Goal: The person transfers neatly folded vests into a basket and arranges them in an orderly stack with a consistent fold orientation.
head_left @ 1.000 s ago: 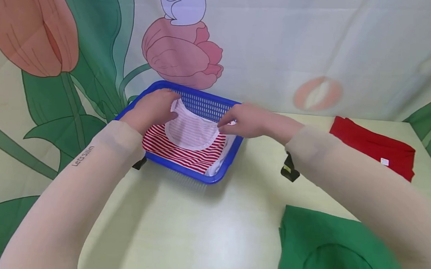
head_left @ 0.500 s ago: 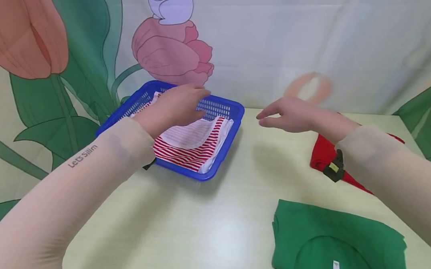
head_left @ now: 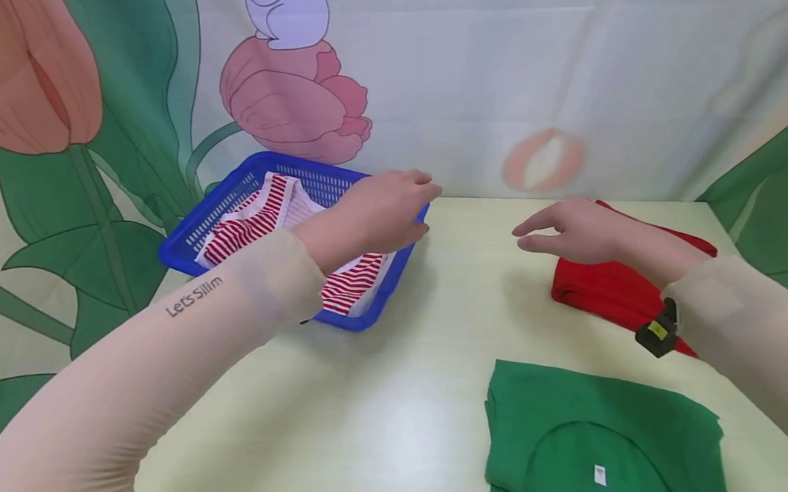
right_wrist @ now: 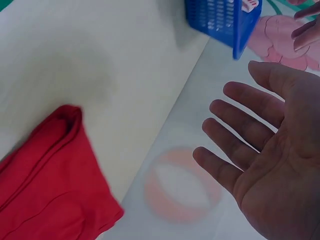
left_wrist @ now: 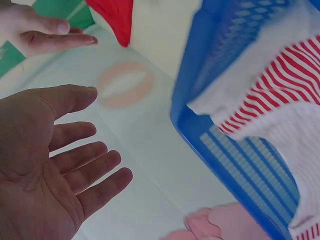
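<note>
Since both your hands are empty with fingers loosely spread, left hand [head_left: 385, 210] near the blue basket [head_left: 356, 323] and right hand [head_left: 576, 230] by the folded red garment [head_left: 593, 285] on the desk [head_left: 373, 421], I'd slide fingers under both its ends so the folds don't slump.

A flower-printed cloth [head_left: 441, 79] hangs behind a pale, shiny table [head_left: 360, 413].

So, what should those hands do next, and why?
Probably lower the right hand to the red cloth: that hand is empty and looks nearer to it than to the green cloth, while the striped cloth already lies in the basket.
</note>
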The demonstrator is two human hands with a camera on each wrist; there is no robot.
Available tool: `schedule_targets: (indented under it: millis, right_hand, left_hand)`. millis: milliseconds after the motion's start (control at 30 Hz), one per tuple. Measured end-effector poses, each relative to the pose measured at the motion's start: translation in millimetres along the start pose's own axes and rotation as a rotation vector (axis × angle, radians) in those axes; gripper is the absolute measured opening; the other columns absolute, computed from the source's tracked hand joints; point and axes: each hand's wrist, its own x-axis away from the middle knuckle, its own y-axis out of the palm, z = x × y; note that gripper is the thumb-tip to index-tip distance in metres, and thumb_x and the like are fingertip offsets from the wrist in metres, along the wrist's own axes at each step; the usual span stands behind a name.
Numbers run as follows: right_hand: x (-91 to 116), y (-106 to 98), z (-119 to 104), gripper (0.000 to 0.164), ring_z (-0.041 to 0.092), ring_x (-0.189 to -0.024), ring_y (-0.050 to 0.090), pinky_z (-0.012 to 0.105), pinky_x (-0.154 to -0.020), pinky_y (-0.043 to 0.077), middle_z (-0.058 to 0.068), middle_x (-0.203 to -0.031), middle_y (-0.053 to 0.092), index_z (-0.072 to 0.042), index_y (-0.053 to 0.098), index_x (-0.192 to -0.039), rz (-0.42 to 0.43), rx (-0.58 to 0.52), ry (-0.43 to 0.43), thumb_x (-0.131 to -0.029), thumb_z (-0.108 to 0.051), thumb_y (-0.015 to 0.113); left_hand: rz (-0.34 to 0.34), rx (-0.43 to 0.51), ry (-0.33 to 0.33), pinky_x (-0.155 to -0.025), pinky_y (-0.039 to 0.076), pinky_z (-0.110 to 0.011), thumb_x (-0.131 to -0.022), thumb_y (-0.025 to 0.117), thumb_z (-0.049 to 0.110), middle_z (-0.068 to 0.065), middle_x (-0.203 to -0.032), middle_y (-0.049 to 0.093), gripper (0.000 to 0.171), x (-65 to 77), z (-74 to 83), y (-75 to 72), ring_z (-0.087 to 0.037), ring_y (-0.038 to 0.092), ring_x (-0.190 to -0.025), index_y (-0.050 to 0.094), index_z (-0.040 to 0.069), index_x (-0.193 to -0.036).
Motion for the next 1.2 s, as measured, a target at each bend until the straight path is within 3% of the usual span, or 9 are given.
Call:
schedule_targets:
  millis: [200, 400, 600, 800, 1200]
  right_hand:
    - [15, 5, 20, 0.036, 0.018, -0.099, 0.054, 0.037, -0.080, 0.046, -0.001, -0.116, 0.057, -0.018, 0.057, -0.125, 0.023, 0.002, 0.034, -0.093, -0.033, 0.059]
    - [31, 14, 41, 0.042, 0.025, -0.108, 0.050, 0.043, -0.085, 0.045, 0.004, -0.122, 0.054, -0.014, 0.054, -0.128, 0.037, -0.018, 0.083, -0.091, -0.032, 0.063]
    - [41, 30, 55, 0.052, 0.034, -0.115, 0.044, 0.049, -0.087, 0.043, 0.011, -0.127, 0.049, -0.015, 0.047, -0.134, 0.069, -0.028, 0.169, -0.090, -0.035, 0.064]
    - [42, 50, 68, 0.065, 0.038, -0.122, 0.037, 0.053, -0.091, 0.040, 0.016, -0.136, 0.039, -0.014, 0.034, -0.142, 0.093, -0.041, 0.213, -0.089, -0.036, 0.065]
    - [35, 80, 89, 0.077, 0.042, -0.127, 0.027, 0.057, -0.096, 0.032, 0.021, -0.140, 0.030, -0.006, 0.027, -0.143, 0.136, -0.063, 0.258, -0.084, -0.033, 0.070]
  left_hand:
    - [-0.007, -0.062, 0.047, -0.081, 0.045, -0.030, -0.092, 0.058, 0.027, 0.000, -0.114, 0.049, 0.037, -11.8, 22.4, -2.0, -0.017, 0.051, -0.100, 0.049, 0.014, -0.125]
    - [-0.005, -0.095, 0.083, -0.074, 0.045, -0.028, -0.092, 0.057, 0.028, 0.001, -0.105, 0.048, 0.031, -22.7, 44.0, 1.7, -0.015, 0.051, -0.092, 0.051, 0.014, -0.119]
    - [-0.028, -0.125, 0.084, -0.070, 0.046, -0.025, -0.092, 0.057, 0.034, 0.003, -0.110, 0.049, 0.034, -28.8, 69.0, 14.9, -0.013, 0.051, -0.094, 0.049, 0.018, -0.122]
    - [-0.031, -0.087, 0.085, -0.067, 0.047, -0.025, -0.093, 0.057, 0.034, 0.000, -0.117, 0.048, 0.038, -27.6, 86.5, 36.0, -0.014, 0.051, -0.095, 0.047, 0.017, -0.125]
    - [0.023, 0.071, -0.029, -0.086, 0.046, -0.030, -0.095, 0.052, 0.042, -0.003, -0.142, 0.035, 0.055, -34.9, 114.3, 76.3, -0.017, 0.043, -0.121, 0.034, 0.019, -0.141]
